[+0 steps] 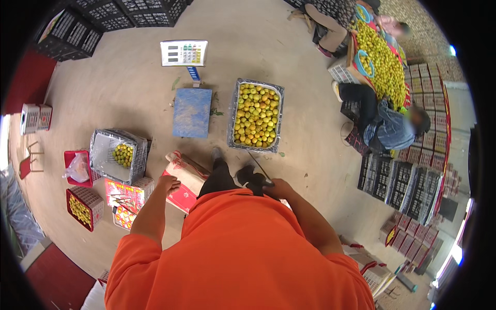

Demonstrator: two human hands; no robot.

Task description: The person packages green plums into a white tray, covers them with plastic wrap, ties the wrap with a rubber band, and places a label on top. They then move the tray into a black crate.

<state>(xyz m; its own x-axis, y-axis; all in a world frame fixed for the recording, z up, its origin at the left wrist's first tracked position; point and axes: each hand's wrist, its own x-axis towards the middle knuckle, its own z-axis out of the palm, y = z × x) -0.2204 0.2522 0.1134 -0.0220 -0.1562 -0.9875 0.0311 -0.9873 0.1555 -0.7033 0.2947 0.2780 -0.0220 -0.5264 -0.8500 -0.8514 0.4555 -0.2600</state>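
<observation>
My right hand (276,188) is closed around the end of a thin dark rod or hook (260,167), which reaches down to the near edge of a plastic-lined crate (281,116) full of green and orange round fruit (256,112). Over a tan and red cardboard box (184,178) hangs my left hand (170,184), its fingers loosely curled with nothing visible in them. Beyond the box stands a platform scale with a blue plate (192,112) and a white keypad display (184,53).
At left, a lined crate (101,155) holds some fruit, beside red-rimmed baskets (81,209). Several people sit around a fruit-covered table (381,71) at upper right. Black crates (401,186) stand at right, others (69,35) at upper left.
</observation>
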